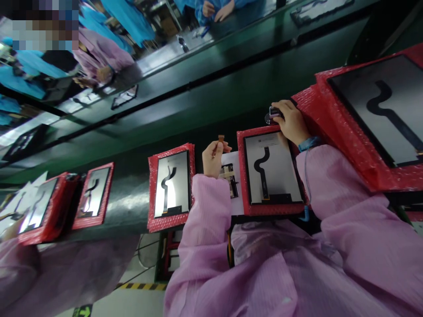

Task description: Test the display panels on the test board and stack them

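Observation:
Raised over the bench, my left hand pinches a small flex cable piece with an orange-brown end. Beneath that wrist, a white sheet with printed dark shapes is partly covered by my sleeve. My right hand has its fingers closed on a small dark block with a silvery edge and a clear rounded part; its exact kind is unclear. Between my arms lies a display panel, silver-backed with a curved black flex cable, on red bubble wrap.
Another wrapped panel lies left of my arm, and a larger one sits at the right on red bubble wrap. Further left are more panels beside a co-worker's pink sleeve. A green conveyor runs behind, with people across it.

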Demonstrator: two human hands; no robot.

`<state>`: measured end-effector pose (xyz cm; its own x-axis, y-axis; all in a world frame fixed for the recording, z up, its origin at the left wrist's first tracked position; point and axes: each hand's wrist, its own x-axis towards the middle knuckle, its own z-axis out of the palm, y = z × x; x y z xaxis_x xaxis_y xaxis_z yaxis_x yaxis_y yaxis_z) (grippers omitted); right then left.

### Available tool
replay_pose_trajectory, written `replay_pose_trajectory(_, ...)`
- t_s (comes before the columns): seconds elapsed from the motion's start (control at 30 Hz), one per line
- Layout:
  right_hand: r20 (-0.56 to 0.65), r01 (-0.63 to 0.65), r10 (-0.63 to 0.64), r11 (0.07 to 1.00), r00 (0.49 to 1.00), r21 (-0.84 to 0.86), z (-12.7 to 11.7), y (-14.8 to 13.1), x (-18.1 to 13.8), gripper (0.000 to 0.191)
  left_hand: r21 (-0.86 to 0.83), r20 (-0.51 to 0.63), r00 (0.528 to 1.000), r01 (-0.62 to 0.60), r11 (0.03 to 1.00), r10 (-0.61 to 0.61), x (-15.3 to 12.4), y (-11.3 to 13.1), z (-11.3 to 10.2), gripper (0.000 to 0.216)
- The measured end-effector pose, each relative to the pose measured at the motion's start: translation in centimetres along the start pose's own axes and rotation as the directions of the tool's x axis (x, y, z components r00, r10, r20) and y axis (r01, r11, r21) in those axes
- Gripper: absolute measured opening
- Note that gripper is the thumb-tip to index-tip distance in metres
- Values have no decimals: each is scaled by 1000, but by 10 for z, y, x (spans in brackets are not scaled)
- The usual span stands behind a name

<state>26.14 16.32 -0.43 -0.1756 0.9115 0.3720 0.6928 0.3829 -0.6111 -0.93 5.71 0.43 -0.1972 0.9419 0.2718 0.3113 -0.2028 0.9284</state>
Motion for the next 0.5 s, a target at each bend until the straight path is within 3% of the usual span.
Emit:
replay_pose_trajectory(0.1, -85, 9, -17, 996, 996, -93, -8, -21, -11, 61, 65, 44, 999, 1, 998, -4, -2, 0, 0, 38)
replay_pose_trajectory(0.17, -109, 16, -33, 989, 994, -147, -13, -40, -27, 55, 100, 74, 997, 0, 995, -8, -5, 1, -1, 34)
replay_pose_trajectory(0.27, 80, 84, -71, 983, 994, -166, -15, -63, -60, 50, 144, 94, 995, 2, 990, -15, -10, 4, -1, 28)
replay_pose_trajectory(0.37, 294, 148, -91, 973, 951, -177, -12, -72, -92, 71, 164, 72, 997, 26, 986, -38, -15, 6, -1, 25)
replay_pose_trajectory(0.5, 406, 193, -78, 949, 911, -251, -8, -76, -114, 87, 136, 44, 998, 38, 990, -44, -17, 10, -1, 18)
